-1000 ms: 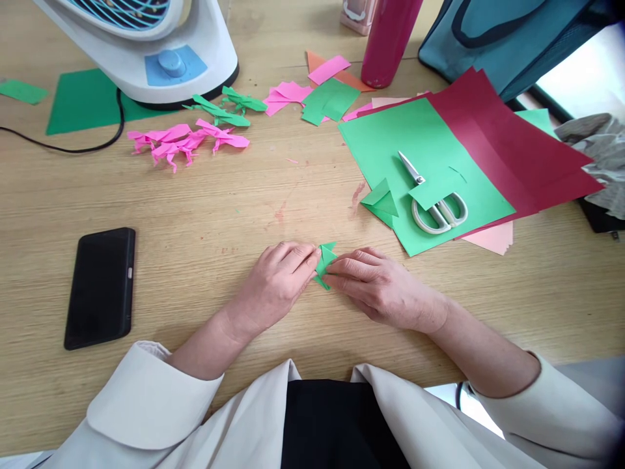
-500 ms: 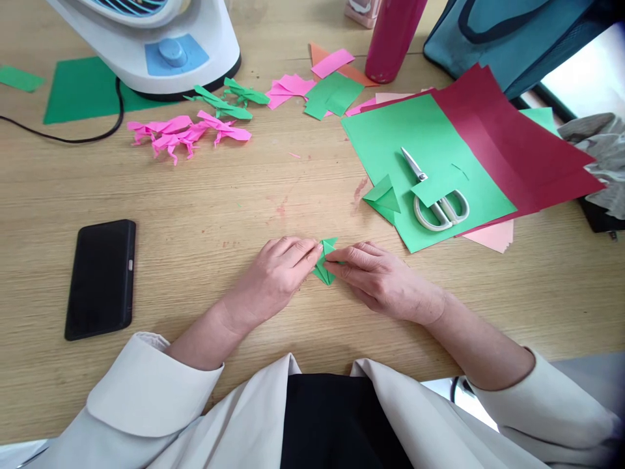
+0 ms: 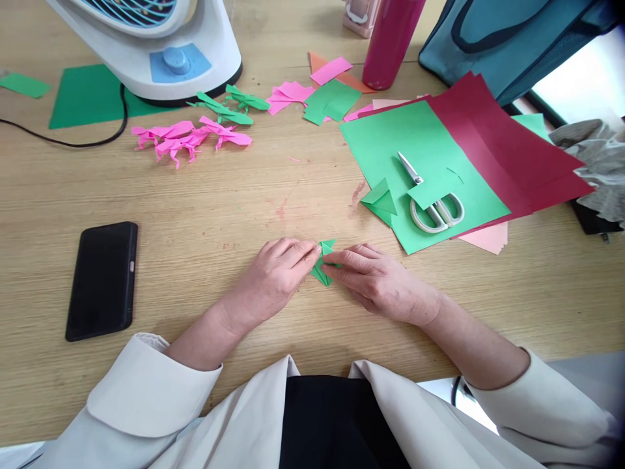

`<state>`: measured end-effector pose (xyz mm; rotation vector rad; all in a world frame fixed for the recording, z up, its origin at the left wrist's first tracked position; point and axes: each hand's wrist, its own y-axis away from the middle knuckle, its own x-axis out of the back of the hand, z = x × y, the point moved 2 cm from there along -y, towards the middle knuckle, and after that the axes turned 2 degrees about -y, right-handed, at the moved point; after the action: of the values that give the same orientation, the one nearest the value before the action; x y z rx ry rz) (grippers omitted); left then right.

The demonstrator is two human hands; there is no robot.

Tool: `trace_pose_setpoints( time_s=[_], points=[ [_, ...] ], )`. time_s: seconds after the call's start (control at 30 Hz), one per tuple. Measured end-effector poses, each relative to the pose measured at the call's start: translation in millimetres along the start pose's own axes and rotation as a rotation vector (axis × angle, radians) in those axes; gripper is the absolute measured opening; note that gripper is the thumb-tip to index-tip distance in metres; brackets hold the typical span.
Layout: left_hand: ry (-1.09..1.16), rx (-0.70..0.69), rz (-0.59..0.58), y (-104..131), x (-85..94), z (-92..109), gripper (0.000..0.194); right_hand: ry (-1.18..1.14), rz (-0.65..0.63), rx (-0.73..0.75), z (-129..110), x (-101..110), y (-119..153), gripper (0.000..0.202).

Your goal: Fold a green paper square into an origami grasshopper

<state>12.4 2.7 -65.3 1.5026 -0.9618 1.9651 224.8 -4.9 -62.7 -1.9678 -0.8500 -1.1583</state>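
The left hand is keeping its fingers bunched together, their tips and the thumb holding the left side of a folded green paper. The right hand is gripping the paper's right side, its fingers bent; from my distant seat I'm not managing to tell what its thumb is doing underneath. The paper is lying on the worktop, near the middle of its near edge.

To the left, a black phone is resting flat, closer to the near edge than the far one. Beyond the right hand, I'm seeing a folded green triangle overlapping the left edge of a green sheet. On that sheet, scissors are lying partly under a green strip, while red sheets are showing below it. Toward the far edge, pink figures are grouping just before green figures, and a fan, a bottle and a blue bag are standing.
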Motion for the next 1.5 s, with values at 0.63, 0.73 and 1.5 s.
trace_pose_setpoints(
  time_s=[0.63, 0.73, 1.5],
  points=[
    [-0.063, 0.131, -0.013, -6.5, -3.2, 1.2, 0.034, 0.011, 0.008, 0.011, -0.4, -2.9, -1.8, 0.034],
    [-0.011, 0.112, 0.035, -3.1, -4.7, -2.7, 0.035, 0.005, 0.008, 0.014, -0.2, -3.0, -2.1, 0.032],
    [-0.049, 0.089, 0.055, 7.4, 0.4, 5.8, 0.031, 0.003, 0.08, 0.035, 2.3, -6.6, -1.9, 0.03]
  ],
)
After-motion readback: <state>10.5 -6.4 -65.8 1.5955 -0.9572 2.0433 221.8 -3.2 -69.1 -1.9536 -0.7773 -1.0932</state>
